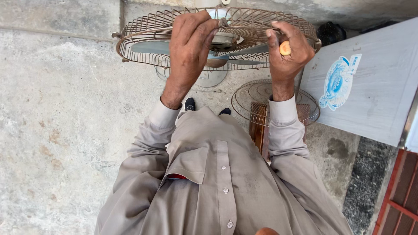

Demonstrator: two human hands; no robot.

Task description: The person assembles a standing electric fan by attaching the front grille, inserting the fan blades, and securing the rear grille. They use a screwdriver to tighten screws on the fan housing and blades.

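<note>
The fan [217,41] stands in front of the person, at the top of the view, over a concrete floor [65,130]. Its rusty wire guard [143,43] is on the fan, and the pale blades [152,47] show through the wires.

The left hand [189,48] lies on top of the guard, near the hub. Its fingers [204,30] are bent and press against the wires; I cannot tell if they really grip a wire or only steady the fan. The right hand [289,50] is clenched around a small tool with a yellow-orange handle [285,48], and only the end of this handle shows. Its tip is hidden, so I cannot say where the tool touches the fan.

A second guard half [274,102] lies lower, on a dark wooden stool [257,128], well apart from the fan. A grey board with a blue sticker [357,82] leans at the right.

As a judgement: one guard half is already off, and the other half and the blades are not yet removed. So the work seems to be somewhere in the middle, but the direction, taking apart or putting together, is not clear from this view.
</note>
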